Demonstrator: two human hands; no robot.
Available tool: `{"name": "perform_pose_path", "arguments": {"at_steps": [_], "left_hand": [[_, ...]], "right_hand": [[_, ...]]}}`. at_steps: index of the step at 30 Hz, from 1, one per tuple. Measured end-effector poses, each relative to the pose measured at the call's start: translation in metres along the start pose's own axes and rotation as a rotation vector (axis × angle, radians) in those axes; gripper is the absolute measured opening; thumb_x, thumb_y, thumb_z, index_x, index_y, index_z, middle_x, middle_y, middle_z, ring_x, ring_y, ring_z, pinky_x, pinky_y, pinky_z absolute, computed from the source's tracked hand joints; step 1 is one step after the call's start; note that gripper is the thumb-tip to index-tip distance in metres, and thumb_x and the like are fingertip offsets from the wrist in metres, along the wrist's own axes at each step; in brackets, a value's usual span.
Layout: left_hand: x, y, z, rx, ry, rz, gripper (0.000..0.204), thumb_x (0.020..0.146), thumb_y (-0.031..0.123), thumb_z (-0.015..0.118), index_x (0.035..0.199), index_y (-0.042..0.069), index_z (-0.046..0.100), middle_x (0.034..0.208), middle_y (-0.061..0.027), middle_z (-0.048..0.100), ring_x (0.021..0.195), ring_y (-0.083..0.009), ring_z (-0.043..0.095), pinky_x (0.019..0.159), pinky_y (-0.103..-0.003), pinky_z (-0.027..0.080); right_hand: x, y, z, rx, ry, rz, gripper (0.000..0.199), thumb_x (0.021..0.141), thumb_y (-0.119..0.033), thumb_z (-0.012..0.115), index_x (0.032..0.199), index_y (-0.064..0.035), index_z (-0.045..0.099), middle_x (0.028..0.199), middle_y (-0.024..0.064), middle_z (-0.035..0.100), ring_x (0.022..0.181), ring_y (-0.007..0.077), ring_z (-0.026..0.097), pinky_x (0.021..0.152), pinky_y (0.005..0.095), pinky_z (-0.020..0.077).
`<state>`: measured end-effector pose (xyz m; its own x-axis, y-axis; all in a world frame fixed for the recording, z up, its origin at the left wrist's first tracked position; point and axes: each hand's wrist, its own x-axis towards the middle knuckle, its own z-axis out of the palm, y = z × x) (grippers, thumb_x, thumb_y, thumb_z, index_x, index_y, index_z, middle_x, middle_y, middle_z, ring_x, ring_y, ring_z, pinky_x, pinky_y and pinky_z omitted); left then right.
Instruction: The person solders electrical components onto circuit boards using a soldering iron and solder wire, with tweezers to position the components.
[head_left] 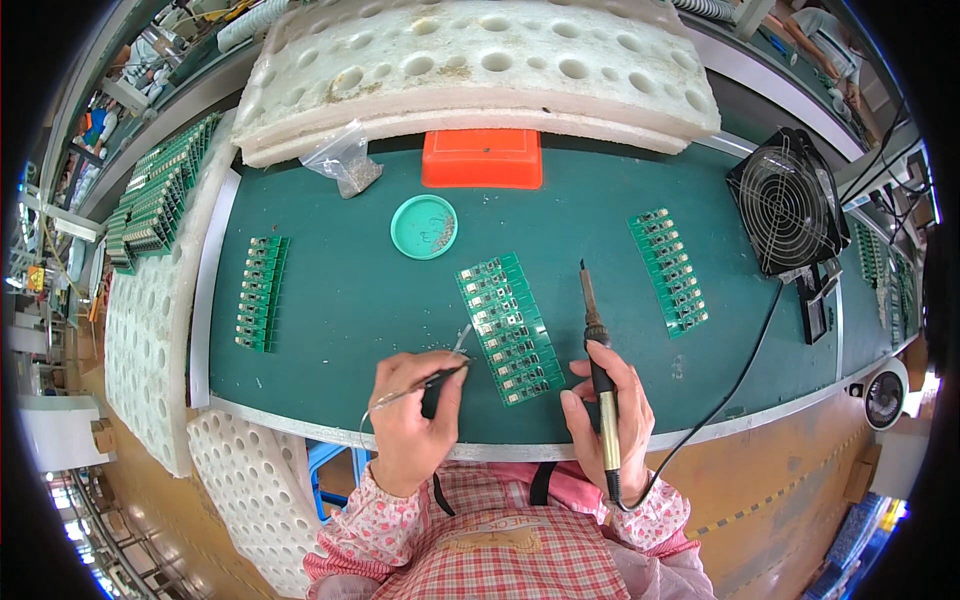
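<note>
A soldering iron (608, 430) rests in my right hand (628, 400), its tip pointing away from me, just right of a green circuit board panel (512, 330) and apart from it. That panel lies tilted on the bench and carries a row of small parts. My left hand (412, 415) is closed at the panel's near left side. In its fingers are dark tweezers (445, 376) and a thin curved silvery wire (385, 401), which looks like solder. A pale tip shows by the panel's left edge; whether it touches cannot be told. The fingers partly hide both things.
Similar panels lie at left (262, 295) and right (670, 272). Farther back are a turquoise dish (397, 236) of tiny parts, a plastic bag (350, 165), a red-orange tray (482, 160) and a white foam block (460, 85). A black fan (785, 205) and the iron's cable (735, 400) are right.
</note>
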<state>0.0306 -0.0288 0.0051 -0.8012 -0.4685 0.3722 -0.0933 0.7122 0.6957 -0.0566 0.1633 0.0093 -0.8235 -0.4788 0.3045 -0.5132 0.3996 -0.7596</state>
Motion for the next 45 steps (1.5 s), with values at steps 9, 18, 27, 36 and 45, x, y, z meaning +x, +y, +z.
{"name": "perform_pose_path", "arguments": {"at_steps": [9, 18, 27, 36, 45], "left_hand": [[-0.003, 0.006, 0.016, -0.079, -0.060, 0.057, 0.024, 0.078, -0.006, 0.075, 0.099, 0.003, 0.069, 0.098, -0.0082, 0.071, 0.085, -0.0290, 0.065, 0.075, -0.037, 0.052], [-0.003, 0.004, 0.018, -0.020, -0.056, 0.114, 0.030, 0.076, -0.007, 0.076, 0.102, 0.004, 0.067, 0.098, -0.0080, 0.071, 0.084, -0.0289, 0.065, 0.075, -0.037, 0.052], [-0.001, 0.010, 0.017, -0.013, -0.060, 0.073, 0.017, 0.081, -0.004, 0.071, 0.096, 0.002, 0.071, 0.097, -0.0099, 0.072, 0.086, -0.0286, 0.066, 0.077, -0.037, 0.052], [-0.002, 0.007, 0.018, -0.010, -0.063, 0.092, 0.027, 0.077, -0.005, 0.076, 0.101, 0.004, 0.067, 0.097, -0.0078, 0.070, 0.083, -0.0294, 0.064, 0.075, -0.038, 0.051], [-0.003, 0.007, 0.019, -0.010, -0.047, 0.070, 0.027, 0.076, -0.005, 0.076, 0.100, 0.004, 0.068, 0.096, -0.0076, 0.071, 0.082, -0.0291, 0.065, 0.076, -0.038, 0.051]], "right_hand": [[-0.014, 0.002, -0.004, 0.111, 0.043, 0.116, 0.057, 0.079, 0.000, 0.075, 0.132, -0.0040, 0.055, 0.097, 0.0088, 0.069, 0.071, 0.0183, 0.064, 0.069, 0.0318, 0.0540], [-0.013, 0.004, -0.004, 0.107, 0.033, 0.095, 0.057, 0.078, 0.000, 0.075, 0.131, -0.0038, 0.055, 0.097, 0.0082, 0.070, 0.072, 0.0192, 0.064, 0.069, 0.0331, 0.0534], [-0.013, 0.003, -0.004, 0.115, 0.033, 0.101, 0.057, 0.077, 0.001, 0.076, 0.130, -0.0040, 0.056, 0.096, 0.0083, 0.070, 0.072, 0.0190, 0.064, 0.069, 0.0327, 0.0533], [-0.007, 0.000, -0.004, 0.146, 0.067, 0.031, 0.054, 0.077, 0.001, 0.076, 0.127, -0.0033, 0.057, 0.092, 0.0077, 0.070, 0.071, 0.0187, 0.064, 0.069, 0.0317, 0.0532], [-0.009, 0.008, 0.000, 0.240, 0.264, -0.124, 0.018, 0.089, -0.011, 0.071, 0.103, -0.0006, 0.067, 0.068, 0.0056, 0.064, 0.054, 0.0183, 0.056, 0.050, 0.0300, 0.0449]]}}
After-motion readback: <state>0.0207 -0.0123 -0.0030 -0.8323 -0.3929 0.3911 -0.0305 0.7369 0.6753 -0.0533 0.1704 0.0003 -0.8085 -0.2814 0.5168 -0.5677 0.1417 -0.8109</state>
